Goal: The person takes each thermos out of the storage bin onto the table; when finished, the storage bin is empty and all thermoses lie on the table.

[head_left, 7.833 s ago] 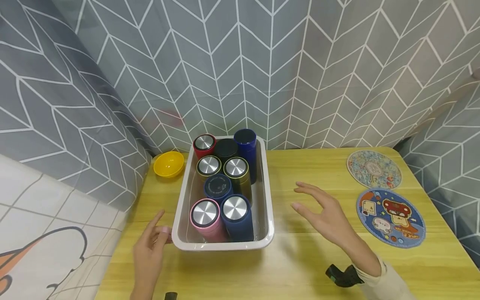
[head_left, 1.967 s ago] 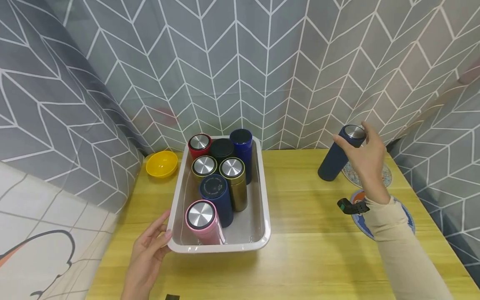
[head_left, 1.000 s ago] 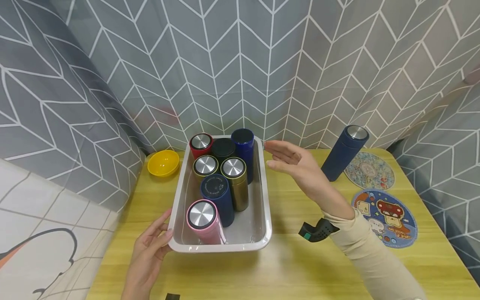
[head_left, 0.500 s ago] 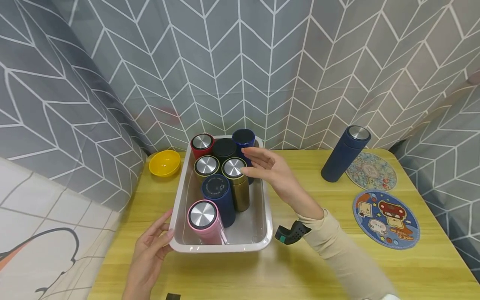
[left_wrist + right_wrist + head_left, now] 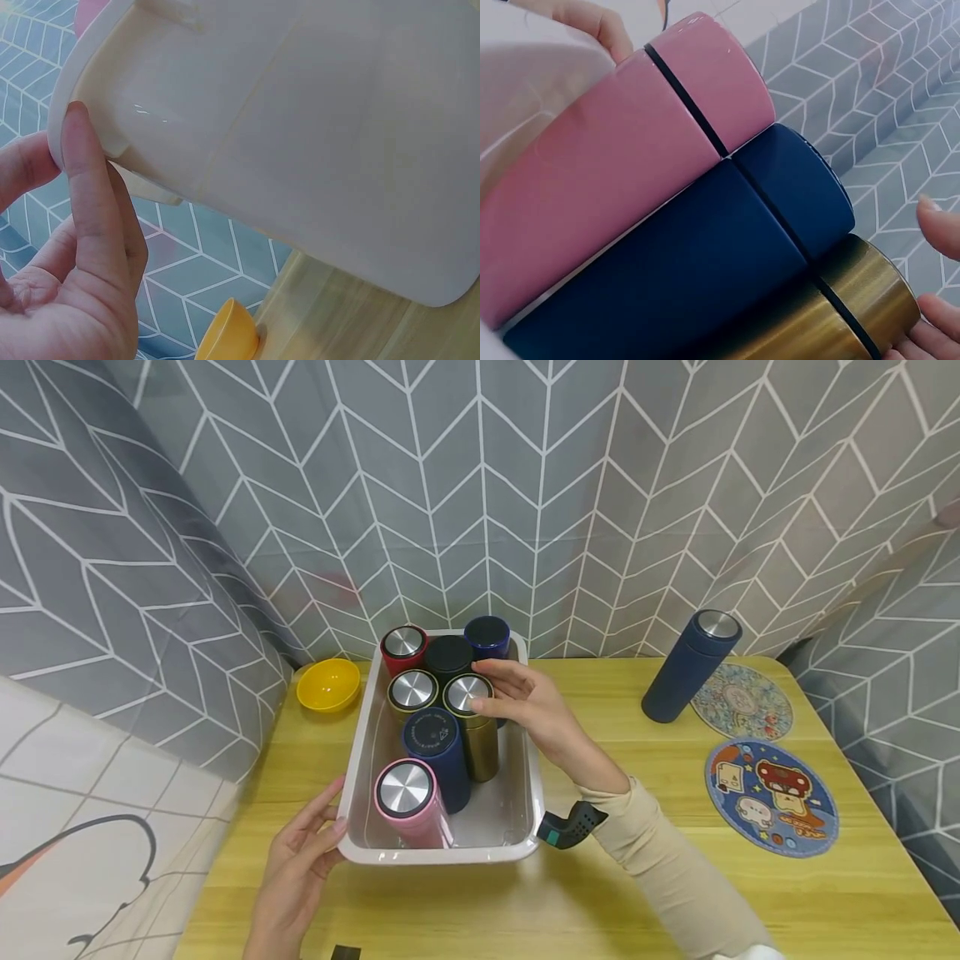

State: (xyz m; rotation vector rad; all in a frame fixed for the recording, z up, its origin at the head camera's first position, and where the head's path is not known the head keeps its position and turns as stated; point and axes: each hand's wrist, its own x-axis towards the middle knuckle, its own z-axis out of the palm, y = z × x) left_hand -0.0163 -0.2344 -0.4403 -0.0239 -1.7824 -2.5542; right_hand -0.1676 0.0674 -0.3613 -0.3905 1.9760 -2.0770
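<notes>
A white plastic bin point(image 5: 442, 857) holds several vacuum flasks standing upright. My left hand point(image 5: 296, 860) pinches the bin's near left corner, with the rim point(image 5: 67, 82) between fingers and thumb in the left wrist view. Over the bin, my right hand point(image 5: 536, 710) reaches around the gold flask point(image 5: 482, 752). In the right wrist view the fingers point(image 5: 922, 341) lie at the side of its lid, while the thumb point(image 5: 941, 229) stays apart. Beside it are a navy flask point(image 5: 450, 777) and a pink flask point(image 5: 426, 828). Another navy flask point(image 5: 686, 672) stands at the back right of the table.
Red point(image 5: 397, 667), black-topped point(image 5: 448, 653) and blue point(image 5: 487, 633) flasks fill the bin's far end, near a shorter gold-rimmed one point(image 5: 413, 691). A yellow bowl point(image 5: 328, 685) is left of it. Two round mats, floral point(image 5: 750, 702) and blue point(image 5: 776, 797), lie on the right.
One navy flask went from the bin to the table's back right. My right hand let it go and came back left to the gold flask. My left hand took hold of the rim.
</notes>
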